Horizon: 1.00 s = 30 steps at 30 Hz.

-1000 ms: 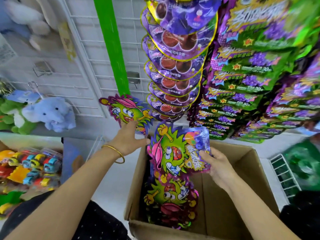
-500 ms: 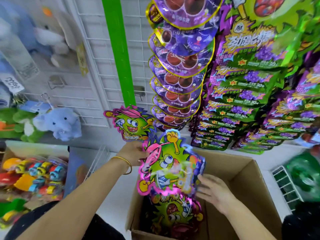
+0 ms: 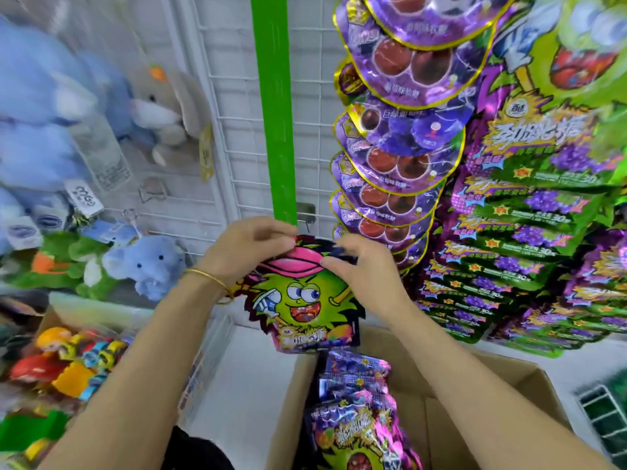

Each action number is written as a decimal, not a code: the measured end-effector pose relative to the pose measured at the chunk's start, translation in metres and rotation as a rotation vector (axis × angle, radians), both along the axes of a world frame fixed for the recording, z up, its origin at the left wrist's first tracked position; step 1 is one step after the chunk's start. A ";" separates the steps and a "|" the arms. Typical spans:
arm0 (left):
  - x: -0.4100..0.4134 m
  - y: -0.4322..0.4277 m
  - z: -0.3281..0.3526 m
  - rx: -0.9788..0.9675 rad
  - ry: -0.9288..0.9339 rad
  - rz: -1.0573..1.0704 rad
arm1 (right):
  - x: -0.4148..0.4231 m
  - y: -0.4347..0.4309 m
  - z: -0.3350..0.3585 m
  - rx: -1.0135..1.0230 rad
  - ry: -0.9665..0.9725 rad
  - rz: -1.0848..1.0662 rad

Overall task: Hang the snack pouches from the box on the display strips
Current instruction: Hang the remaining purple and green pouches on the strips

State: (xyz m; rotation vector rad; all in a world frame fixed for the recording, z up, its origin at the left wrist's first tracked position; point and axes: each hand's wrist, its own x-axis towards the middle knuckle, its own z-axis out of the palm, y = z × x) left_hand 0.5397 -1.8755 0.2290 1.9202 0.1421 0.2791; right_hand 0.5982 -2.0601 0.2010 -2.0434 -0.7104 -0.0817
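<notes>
- Shop corner, white wire grid (image 3: pixel 237 130) standing as the back wall, pale floor showing below it
- Nearest: open cardboard box (image 3: pixel 509 378) sitting low centre-right, spare pouches (image 3: pixel 359 432) lying stacked along its left side
- Left of the box, bright toy packs (image 3: pixel 68 361) lying low, blurred
- Above the box, monster pouch (image 3: pixel 302 300) hanging upright and facing the camera, out of the box, top edge sitting just under the lower end of the green strip (image 3: pixel 273 113)
- Left hand (image 3: pixel 244 249), gold bangle (image 3: pixel 210 278) on its wrist, pinching the pouch's top edge at the pink cap, fingers curling over it
- Right hand (image 3: pixel 366 266) gripping the same top edge from the right, fingers curling
- Cannot tell whether the pouch is catching on a hook, hands covering that spot
- Right of the strip, purple pouches (image 3: pixel 397 130) hanging in an overlapping column, green grape pouches (image 3: pixel 509 232) hanging in rows beyond
- Far left, blue elephant plush (image 3: pixel 146 262) and grey bunny plush (image 3: pixel 163 110) hanging on the grid
</notes>
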 end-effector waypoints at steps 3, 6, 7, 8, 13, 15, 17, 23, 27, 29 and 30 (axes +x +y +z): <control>0.026 0.022 0.014 -0.061 -0.092 0.250 | 0.004 0.030 0.006 0.056 0.005 -0.045; 0.052 0.031 0.009 -0.012 -0.008 0.306 | 0.002 0.053 -0.009 -0.051 -0.005 -0.085; 0.059 0.033 0.006 -0.005 0.037 0.293 | 0.002 0.059 -0.012 -0.081 0.004 -0.115; 0.063 0.033 0.004 0.004 0.073 0.271 | 0.003 0.063 -0.014 -0.099 0.017 -0.152; 0.067 0.035 0.004 0.224 0.102 0.206 | 0.012 0.075 -0.012 -0.138 0.101 -0.229; 0.063 0.034 0.004 0.256 0.084 0.210 | 0.014 0.077 -0.011 -0.124 0.098 -0.264; 0.059 0.032 0.005 0.235 0.078 0.186 | 0.016 0.080 -0.011 -0.120 0.066 -0.289; 0.054 0.031 0.008 0.225 0.070 0.136 | 0.013 0.087 -0.005 -0.133 -0.061 -0.325; 0.052 0.029 0.009 0.208 0.095 0.143 | 0.010 0.088 -0.005 -0.160 -0.115 -0.340; 0.051 0.028 0.010 0.193 0.094 0.145 | 0.008 0.088 -0.007 -0.151 -0.124 -0.346; 0.051 0.028 0.010 0.189 0.093 0.145 | 0.008 0.088 -0.008 -0.149 -0.122 -0.348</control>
